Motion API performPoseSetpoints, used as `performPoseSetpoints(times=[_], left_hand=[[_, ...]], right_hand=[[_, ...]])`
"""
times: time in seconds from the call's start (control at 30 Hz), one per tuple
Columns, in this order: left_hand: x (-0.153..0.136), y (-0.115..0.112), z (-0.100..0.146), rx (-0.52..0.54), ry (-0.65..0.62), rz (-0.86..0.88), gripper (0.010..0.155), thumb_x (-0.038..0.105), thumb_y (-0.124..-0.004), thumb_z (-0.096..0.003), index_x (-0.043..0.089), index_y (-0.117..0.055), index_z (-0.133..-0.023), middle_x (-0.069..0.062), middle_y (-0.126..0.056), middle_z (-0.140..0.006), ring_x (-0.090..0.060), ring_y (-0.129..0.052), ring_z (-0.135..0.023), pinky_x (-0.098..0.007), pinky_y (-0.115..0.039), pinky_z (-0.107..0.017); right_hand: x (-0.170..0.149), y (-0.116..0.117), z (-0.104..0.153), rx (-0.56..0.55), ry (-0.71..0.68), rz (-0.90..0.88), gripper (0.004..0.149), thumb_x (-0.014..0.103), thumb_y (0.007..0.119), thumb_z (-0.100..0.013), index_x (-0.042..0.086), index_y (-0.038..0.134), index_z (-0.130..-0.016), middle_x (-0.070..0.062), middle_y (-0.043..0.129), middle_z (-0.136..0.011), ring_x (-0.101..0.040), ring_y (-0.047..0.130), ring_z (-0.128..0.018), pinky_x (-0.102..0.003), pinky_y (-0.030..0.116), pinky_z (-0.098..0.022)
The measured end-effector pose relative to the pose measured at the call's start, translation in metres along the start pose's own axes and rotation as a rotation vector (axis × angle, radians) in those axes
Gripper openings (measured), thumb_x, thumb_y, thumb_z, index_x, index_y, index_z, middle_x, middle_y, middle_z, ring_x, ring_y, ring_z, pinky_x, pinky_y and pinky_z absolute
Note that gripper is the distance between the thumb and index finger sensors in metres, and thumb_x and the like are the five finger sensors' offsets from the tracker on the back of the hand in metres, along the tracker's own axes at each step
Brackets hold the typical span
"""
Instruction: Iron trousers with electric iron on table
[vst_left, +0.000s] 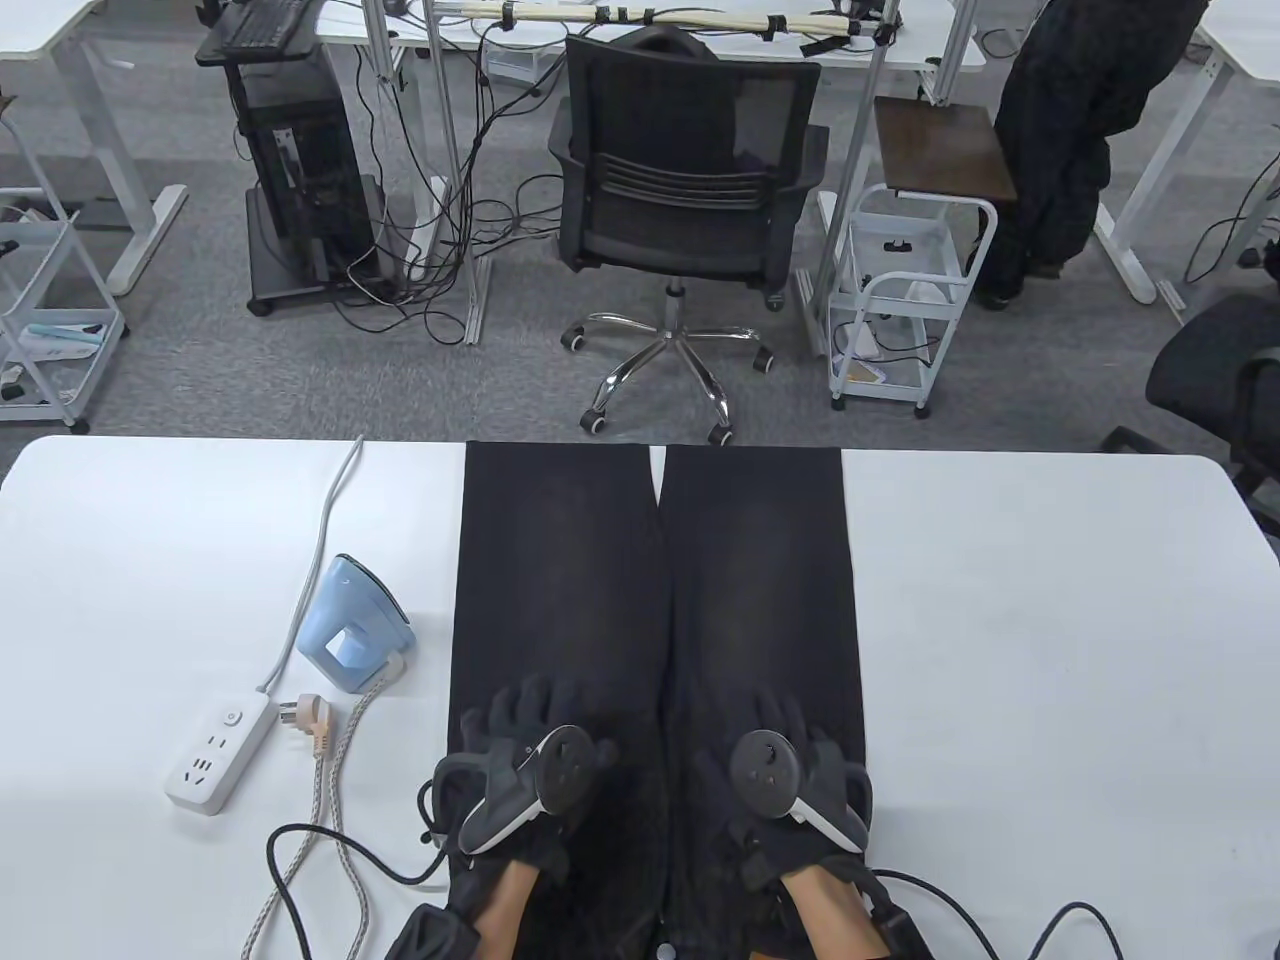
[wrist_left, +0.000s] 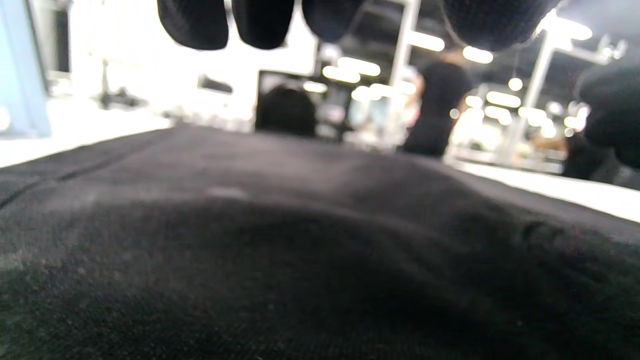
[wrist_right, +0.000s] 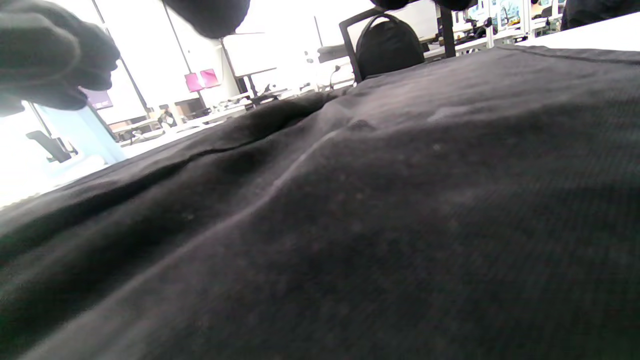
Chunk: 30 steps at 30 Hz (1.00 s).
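Black trousers (vst_left: 655, 600) lie flat on the white table (vst_left: 1050, 650), legs pointing away from me. My left hand (vst_left: 535, 720) lies spread on the left leg near the thighs, fingers straight. My right hand (vst_left: 790, 735) lies the same way on the right leg. A light blue electric iron (vst_left: 352, 625) stands on its heel left of the trousers, untouched; its plug (vst_left: 308, 718) lies loose on the table. Both wrist views show the dark cloth (wrist_left: 300, 240) (wrist_right: 375, 210) close under the fingertips (wrist_left: 260, 22).
A white power strip (vst_left: 220, 752) lies left of the plug, its cable running to the far edge. The iron's braided cord (vst_left: 330, 800) and glove cables trail near the front edge. A black office chair (vst_left: 690, 190) and carts stand beyond the table.
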<state>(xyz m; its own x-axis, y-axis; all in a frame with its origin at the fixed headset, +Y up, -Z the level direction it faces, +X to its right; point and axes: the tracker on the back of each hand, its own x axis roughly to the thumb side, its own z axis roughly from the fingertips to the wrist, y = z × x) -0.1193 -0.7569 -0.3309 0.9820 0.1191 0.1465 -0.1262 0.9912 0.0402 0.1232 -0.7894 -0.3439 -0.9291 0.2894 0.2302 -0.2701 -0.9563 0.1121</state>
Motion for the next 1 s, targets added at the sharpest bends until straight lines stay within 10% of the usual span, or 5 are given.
performPoseSetpoints(times=[0.37, 0.6, 1.0], left_hand=[[-0.037, 0.048, 0.006, 0.119, 0.177, -0.006, 0.081, 0.059, -0.072, -0.0567, 0.008, -0.052, -0.116, -0.029, -0.047, -0.122, -0.059, -0.052, -0.107, -0.082, -0.043, -0.068], [-0.109, 0.094, 0.012, 0.095, 0.406, -0.105, 0.079, 0.056, -0.075, -0.0573, 0.005, -0.055, -0.115, -0.029, -0.052, -0.12, -0.059, -0.056, -0.106, -0.08, -0.046, -0.069], [-0.177, 0.039, -0.007, -0.151, 0.582, -0.212, 0.075, 0.046, -0.082, -0.0562, 0.004, -0.057, -0.113, -0.03, -0.059, -0.114, -0.051, -0.069, -0.099, -0.068, -0.06, -0.067]], right_hand=[[0.006, -0.004, 0.011, 0.005, -0.047, -0.031, 0.079, 0.046, 0.061, -0.061, 0.002, 0.02, -0.112, -0.033, 0.031, -0.114, -0.061, 0.041, -0.1, -0.078, 0.042, -0.062], [0.005, -0.007, 0.01, 0.017, -0.057, -0.072, 0.079, 0.047, 0.061, -0.061, 0.002, 0.02, -0.112, -0.033, 0.033, -0.114, -0.06, 0.042, -0.1, -0.078, 0.044, -0.063], [0.004, -0.002, 0.004, 0.086, -0.056, -0.097, 0.08, 0.048, 0.061, -0.062, 0.002, 0.02, -0.113, -0.032, 0.035, -0.114, -0.06, 0.045, -0.1, -0.077, 0.046, -0.063]])
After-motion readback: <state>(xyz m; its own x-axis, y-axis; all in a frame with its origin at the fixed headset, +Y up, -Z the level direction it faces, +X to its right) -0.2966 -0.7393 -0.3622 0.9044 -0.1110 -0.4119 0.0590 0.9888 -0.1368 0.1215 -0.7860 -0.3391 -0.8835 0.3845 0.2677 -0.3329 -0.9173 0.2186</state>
